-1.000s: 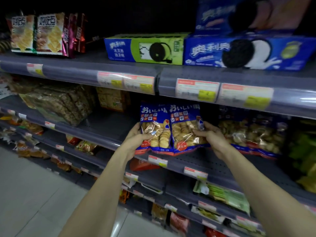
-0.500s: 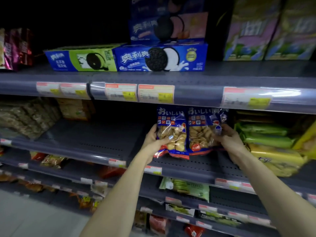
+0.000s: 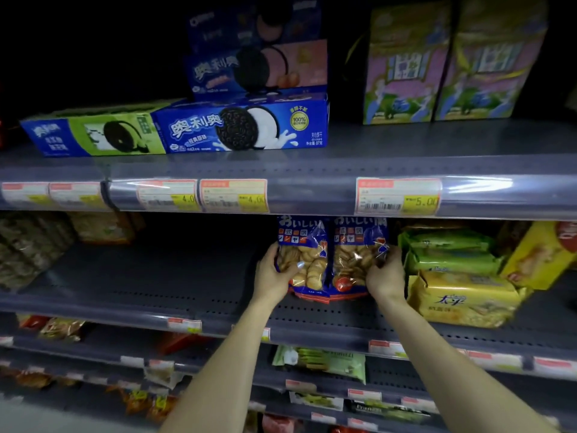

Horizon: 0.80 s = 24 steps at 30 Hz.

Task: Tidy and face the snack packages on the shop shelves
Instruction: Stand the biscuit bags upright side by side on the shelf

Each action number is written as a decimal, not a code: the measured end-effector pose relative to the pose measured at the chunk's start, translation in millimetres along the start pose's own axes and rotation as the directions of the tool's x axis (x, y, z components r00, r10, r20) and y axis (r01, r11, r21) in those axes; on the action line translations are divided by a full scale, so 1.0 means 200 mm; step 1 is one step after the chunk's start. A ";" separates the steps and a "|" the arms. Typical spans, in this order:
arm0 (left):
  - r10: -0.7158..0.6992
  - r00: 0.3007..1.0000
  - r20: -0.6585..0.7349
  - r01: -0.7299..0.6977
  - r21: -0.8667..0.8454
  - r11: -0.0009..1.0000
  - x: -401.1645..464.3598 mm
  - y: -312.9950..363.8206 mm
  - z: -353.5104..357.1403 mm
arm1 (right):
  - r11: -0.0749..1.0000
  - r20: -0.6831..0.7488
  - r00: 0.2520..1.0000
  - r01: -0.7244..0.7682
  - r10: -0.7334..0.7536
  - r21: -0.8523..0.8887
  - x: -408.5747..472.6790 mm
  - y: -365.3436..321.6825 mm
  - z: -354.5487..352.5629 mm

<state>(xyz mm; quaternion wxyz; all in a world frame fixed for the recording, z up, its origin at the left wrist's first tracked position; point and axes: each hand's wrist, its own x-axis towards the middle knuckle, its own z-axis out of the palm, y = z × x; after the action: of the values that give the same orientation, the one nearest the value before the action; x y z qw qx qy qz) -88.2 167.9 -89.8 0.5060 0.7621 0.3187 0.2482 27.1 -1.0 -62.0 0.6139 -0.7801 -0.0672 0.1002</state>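
Two blue biscuit bags [image 3: 332,260] stand upright side by side on the middle shelf [image 3: 156,285] — left hand [image 3: 274,275] grips the left bag's edge, right hand [image 3: 385,276] grips the right bag's, just beside the green packs [image 3: 449,251].

Biscuit bags [image 3: 332,260]: blue tops with white lettering, clear windows showing golden-brown biscuits, red band at the bottom.
Oreo box [image 3: 242,126]: mid-frame, royal blue, black-and-white cookie, white script, yellow round badge.
Green box [image 3: 93,134]: upper left, lime green with blue end, dark cookie.
Pink box [image 3: 259,68]: blue and pale pink.
Tall cartons [image 3: 452,62]: upper right, pastel pink, green, yellow illustration.
Shelves [image 3: 156,279]: grey, dotted perforations.
Price tags [image 3: 398,196]: white, red header, yellow price patch.
Cracker packs [image 3: 462,298]: right, yellow; green ones above.
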 end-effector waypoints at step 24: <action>0.174 0.985 0.001 -0.159 0.415 0.896 -0.07 0.04 0.02 | 0.806 -0.038 0.931 0.293 -0.363 -0.515 -0.05 0.02 0.11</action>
<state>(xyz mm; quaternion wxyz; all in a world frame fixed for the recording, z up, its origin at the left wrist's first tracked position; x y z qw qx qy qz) -93.2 153.6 -85.0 0.3045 0.8717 0.3065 0.2311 11.6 16.2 -69.7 0.4012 -0.8938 -0.1833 -0.0811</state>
